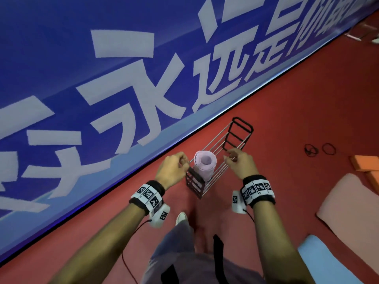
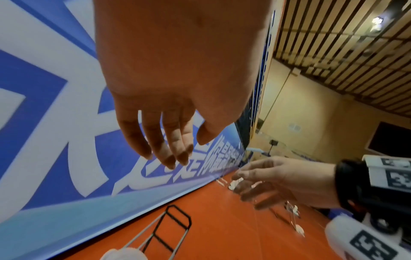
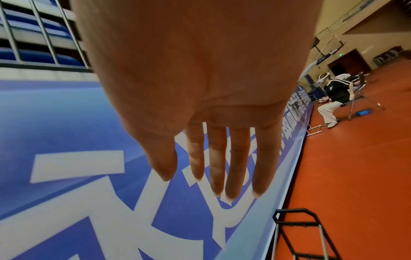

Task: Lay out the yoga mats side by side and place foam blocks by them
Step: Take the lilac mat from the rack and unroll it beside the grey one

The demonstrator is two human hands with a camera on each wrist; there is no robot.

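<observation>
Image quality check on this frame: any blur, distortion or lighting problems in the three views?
Head view: wide-angle bending of the blue banner, soft towards the edges; the pink rolled mat and rack read clearly. Left wrist view: the left hand fills the frame, the right hand is smeared by motion. Right wrist view: the right hand looms close and soft, banner text blurred; lighting even, no glare.

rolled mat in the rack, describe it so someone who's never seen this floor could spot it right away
Along the foot of the long blue banner stands a wire rack on the red floor. At its near end a pale pink rolled mat stands upright, between the left hand and right hand. It is the only mat still rolled; the others lie flat.
</observation>
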